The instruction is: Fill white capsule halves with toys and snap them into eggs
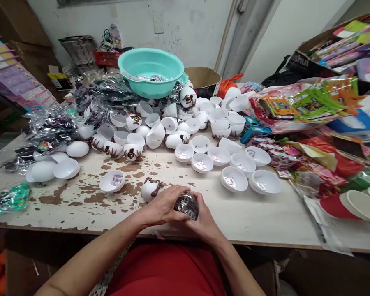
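Close to the table's front edge, my left hand [165,205] and my right hand [202,218] hold a dark packet in clear plastic wrap [187,205] between them. The packet's contents are too dark to make out. Touching or just behind my left hand is a white egg shell half with a brown printed pattern [151,189]. A plain white half shell [112,181] with a small printed packet in it stands further left. To the right, several white half shells [234,179] stand open side up, many with small printed packets inside.
A turquoise basin [151,86] stands behind a heap of white shells [156,133]. Dark plastic-wrapped packets [52,127] lie at the left. Colourful packaged goods [308,102] and paper cups [354,204] crowd the right side. The table's front edge [249,243] is near me.
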Demonstrator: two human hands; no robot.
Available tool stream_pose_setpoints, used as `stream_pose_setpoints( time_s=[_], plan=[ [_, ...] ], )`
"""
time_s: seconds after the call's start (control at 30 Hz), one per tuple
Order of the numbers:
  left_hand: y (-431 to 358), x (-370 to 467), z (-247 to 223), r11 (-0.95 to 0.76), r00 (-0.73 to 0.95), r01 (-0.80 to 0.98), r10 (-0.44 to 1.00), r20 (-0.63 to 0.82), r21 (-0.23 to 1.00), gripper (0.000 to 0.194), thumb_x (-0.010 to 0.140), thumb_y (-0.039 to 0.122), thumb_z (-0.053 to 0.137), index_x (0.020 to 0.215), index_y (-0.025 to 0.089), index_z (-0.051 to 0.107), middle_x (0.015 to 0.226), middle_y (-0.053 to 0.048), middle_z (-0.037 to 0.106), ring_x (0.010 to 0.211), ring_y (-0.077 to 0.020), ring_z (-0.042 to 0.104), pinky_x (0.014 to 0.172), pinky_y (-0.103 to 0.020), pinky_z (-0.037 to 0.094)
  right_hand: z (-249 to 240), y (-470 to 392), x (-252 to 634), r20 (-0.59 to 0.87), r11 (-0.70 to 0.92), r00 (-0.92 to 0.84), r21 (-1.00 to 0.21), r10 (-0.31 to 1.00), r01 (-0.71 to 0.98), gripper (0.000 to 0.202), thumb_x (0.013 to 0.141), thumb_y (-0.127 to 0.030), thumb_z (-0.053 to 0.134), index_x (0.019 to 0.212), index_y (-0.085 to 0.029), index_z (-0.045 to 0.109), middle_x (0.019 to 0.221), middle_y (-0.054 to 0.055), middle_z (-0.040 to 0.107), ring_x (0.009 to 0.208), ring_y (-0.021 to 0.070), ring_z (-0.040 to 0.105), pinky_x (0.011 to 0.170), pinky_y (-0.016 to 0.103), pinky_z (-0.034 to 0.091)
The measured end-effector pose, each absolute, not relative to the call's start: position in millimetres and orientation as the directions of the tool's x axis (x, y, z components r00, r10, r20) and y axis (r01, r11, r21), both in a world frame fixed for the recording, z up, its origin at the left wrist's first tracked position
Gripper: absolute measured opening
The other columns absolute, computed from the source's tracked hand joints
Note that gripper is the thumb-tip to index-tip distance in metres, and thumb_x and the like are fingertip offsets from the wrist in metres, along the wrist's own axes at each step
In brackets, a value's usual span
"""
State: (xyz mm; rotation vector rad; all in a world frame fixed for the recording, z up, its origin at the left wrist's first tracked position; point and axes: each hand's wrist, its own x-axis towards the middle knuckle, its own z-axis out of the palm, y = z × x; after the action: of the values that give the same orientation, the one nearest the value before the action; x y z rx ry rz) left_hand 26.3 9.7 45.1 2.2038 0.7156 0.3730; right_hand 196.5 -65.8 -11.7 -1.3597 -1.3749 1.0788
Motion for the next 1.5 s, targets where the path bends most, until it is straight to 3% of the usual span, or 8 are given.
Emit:
stream_pose_setpoints(
  time_s=[0.17,0.33,0.47,0.6,0.7,1.0,1.27,1.5],
  plan=[
    [4,32,28,-0.538,0.710,0.448,0.699,0.082,0.714,0.061,0.072,0.009,0.064,0.129,0.023,0.047,0.124,-0.008,0.062,0.113,-0.0254,0.059,0.099,-0.041,0.049,-5,-64,208,-0.107,-0.102,-0.163,-0.994,0.981,0.036,0.088,0.060,-0.027,0.085,0.136,-0.025,0.040,0.131,0.008,0.056,0.120,0.0300,0.054,0.105,0.046,0.042],
    [-7,25,14,-0.661,0.707,0.382,0.659,0.257,0.646,0.059,0.079,0.005,0.052,0.134,0.024,0.045,0.124,-0.009,0.063,0.111,-0.0243,0.060,0.098,-0.043,0.049,-19,-57,192,0.002,-0.007,0.081,-0.995,0.997,0.102,0.072,0.058,-0.036,0.087,0.122,-0.024,0.055,0.124,0.006,0.058,0.118,0.0291,0.054,0.107,0.045,0.040],
    [-8,12,27,-0.556,0.671,0.407,0.721,0.176,0.725,0.061,0.084,0.008,0.052,0.142,0.026,0.042,0.144,-0.011,0.048,0.134,-0.0246,0.045,0.108,-0.043,0.043,-23,-53,185,0.069,0.054,0.110,-0.989,0.991,0.136,0.055,0.070,-0.041,0.081,0.118,-0.025,0.059,0.116,0.005,0.060,0.110,0.0261,0.057,0.102,0.042,0.045],
    [-7,10,31,-0.421,0.508,0.482,0.849,0.146,0.768,0.020,0.090,0.021,0.055,0.106,0.022,0.068,0.101,-0.008,0.067,0.098,-0.0220,0.062,0.088,-0.037,0.052,-24,-55,188,0.110,0.093,0.107,-0.985,0.988,0.147,0.058,0.067,-0.044,0.083,0.116,-0.025,0.059,0.116,0.006,0.059,0.110,0.0268,0.057,0.100,0.042,0.046],
    [-12,19,16,-0.397,0.442,0.472,0.879,0.178,0.787,0.017,0.092,0.027,0.055,0.089,0.021,0.071,0.081,-0.005,0.067,0.082,-0.0205,0.061,0.078,-0.035,0.051,-25,-57,188,0.102,0.077,0.138,-0.981,0.985,0.178,0.066,0.064,-0.044,0.085,0.120,-0.024,0.056,0.119,0.007,0.059,0.112,0.0281,0.057,0.102,0.044,0.045],
    [-14,-7,18,-0.502,0.395,0.534,0.860,0.324,0.681,0.034,0.097,0.024,0.042,0.118,0.029,0.068,0.123,-0.009,0.058,0.108,-0.0226,0.052,0.093,-0.040,0.049,-21,-53,182,0.119,0.077,0.162,-0.967,0.980,0.244,0.041,0.066,-0.029,0.080,0.104,-0.023,0.063,0.112,0.007,0.060,0.106,0.0268,0.058,0.097,0.042,0.047],
    [25,-20,21,-0.163,0.220,0.899,0.971,-0.095,0.407,0.060,0.071,0.034,0.075,0.127,0.024,0.056,0.132,-0.017,0.047,0.122,-0.0410,0.046,0.098,-0.058,0.042,-18,-52,179,0.136,0.079,0.175,-0.952,0.975,0.297,0.041,0.066,-0.027,0.079,0.103,-0.023,0.063,0.111,0.008,0.061,0.106,0.0279,0.059,0.097,0.044,0.048],
    [17,-19,65,-0.306,0.463,0.555,0.886,0.018,0.774,0.064,0.071,0.035,0.077,0.128,0.028,0.050,0.129,-0.008,0.051,0.120,-0.0266,0.052,0.102,-0.039,0.046,-15,-51,177,0.181,0.127,0.141,-0.936,0.973,0.327,0.039,0.068,-0.025,0.076,0.104,-0.024,0.061,0.109,0.007,0.060,0.105,0.0274,0.058,0.093,0.043,0.049]
  ],
)
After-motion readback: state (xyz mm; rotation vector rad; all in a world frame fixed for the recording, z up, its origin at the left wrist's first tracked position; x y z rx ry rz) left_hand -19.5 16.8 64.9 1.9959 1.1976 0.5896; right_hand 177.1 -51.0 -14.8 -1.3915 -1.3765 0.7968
